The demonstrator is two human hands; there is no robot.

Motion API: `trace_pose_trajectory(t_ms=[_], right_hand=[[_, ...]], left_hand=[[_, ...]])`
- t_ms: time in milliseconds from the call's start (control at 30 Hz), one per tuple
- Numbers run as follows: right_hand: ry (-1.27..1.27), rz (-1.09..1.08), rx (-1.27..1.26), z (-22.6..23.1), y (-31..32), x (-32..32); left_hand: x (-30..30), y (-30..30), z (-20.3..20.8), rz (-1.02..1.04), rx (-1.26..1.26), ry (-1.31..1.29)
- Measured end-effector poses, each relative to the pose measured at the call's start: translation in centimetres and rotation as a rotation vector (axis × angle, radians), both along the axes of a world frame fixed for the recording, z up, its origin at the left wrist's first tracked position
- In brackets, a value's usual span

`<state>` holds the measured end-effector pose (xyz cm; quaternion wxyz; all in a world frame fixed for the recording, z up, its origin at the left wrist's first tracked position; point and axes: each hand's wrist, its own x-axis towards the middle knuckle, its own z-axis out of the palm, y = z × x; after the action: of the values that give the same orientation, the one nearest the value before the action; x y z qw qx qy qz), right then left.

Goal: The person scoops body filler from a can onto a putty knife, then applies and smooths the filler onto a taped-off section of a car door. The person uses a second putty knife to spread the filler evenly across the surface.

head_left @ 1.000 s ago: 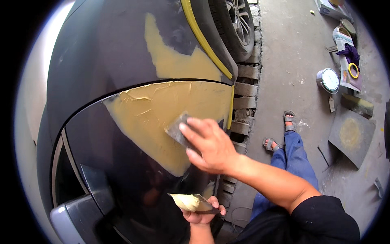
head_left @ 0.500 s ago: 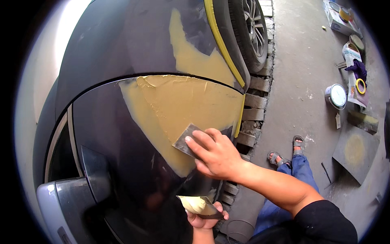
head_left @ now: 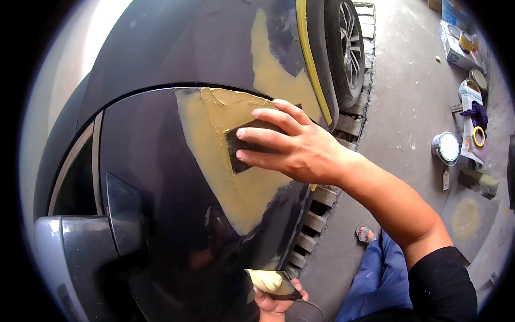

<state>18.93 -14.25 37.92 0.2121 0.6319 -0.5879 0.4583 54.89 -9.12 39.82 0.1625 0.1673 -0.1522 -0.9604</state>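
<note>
My right hand point(head_left: 287, 142) presses a dark, flat putty spreader point(head_left: 241, 144) against the car door, fingers spread over its back. Under and around it lies a broad patch of yellow body filler point(head_left: 249, 201), with a thick raised ridge along its upper left. Low in the picture, my left hand point(head_left: 273, 304) grips a flat putty plate point(head_left: 287, 290) from below. A soft mound of pale yellow putty point(head_left: 266, 279) sits on that plate. The dark car door point(head_left: 161, 155) carries the patch; another yellow filled area point(head_left: 273, 70) shows on the panel beyond the door seam.
Yellow masking tape point(head_left: 307, 43) edges the wheel arch beside the wheel point(head_left: 346, 53). The side mirror point(head_left: 80, 263) juts out at lower left. On the floor at right stand a lidded can point(head_left: 445, 147), a yellow tape roll point(head_left: 478, 136) and a dark board point(head_left: 466, 220).
My right hand has swept the spreader up and across the filler toward the door seam. The left hand still holds the putty-loaded plate, slightly lower. The whole view has shifted a little.
</note>
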Motion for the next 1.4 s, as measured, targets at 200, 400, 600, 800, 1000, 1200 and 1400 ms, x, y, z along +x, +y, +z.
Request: trace_pose_trajectory(t_ms=[200, 400, 600, 800, 1000, 1200, 1400], right_hand=[[0.02, 0.011, 0.016, 0.7, -1.2, -1.2], [-0.01, -0.003, 0.04, 0.1, 0.0, -1.3], [0.015, 0.034, -0.026, 1.0, -1.8, -1.9], [-0.017, 0.015, 0.008, -0.6, 0.0, -0.4], [0.001, 0.048, 0.068, -2.6, -0.4, 1.1], [-0.023, 0.063, 0.002, -2.1, 0.3, 2.5], [-0.013, -0.018, 0.104, -5.6, 0.9, 2.4]], left_hand=[[0.4, -0.1, -1.5, 0.001, 0.02, 0.046], [0.1, -0.1, -1.2, 0.023, 0.039, 0.035], [-0.3, -0.4, -1.1, 0.01, 0.019, 0.018], [-0.4, -0.3, -1.1, 0.018, -0.006, -0.002], [-0.7, -0.1, -1.2, 0.028, -0.007, -0.004], [-0.2, 0.0, -1.4, 0.051, -0.017, -0.027], [-1.9, -1.5, -0.7, 0.062, -0.161, -0.083]])
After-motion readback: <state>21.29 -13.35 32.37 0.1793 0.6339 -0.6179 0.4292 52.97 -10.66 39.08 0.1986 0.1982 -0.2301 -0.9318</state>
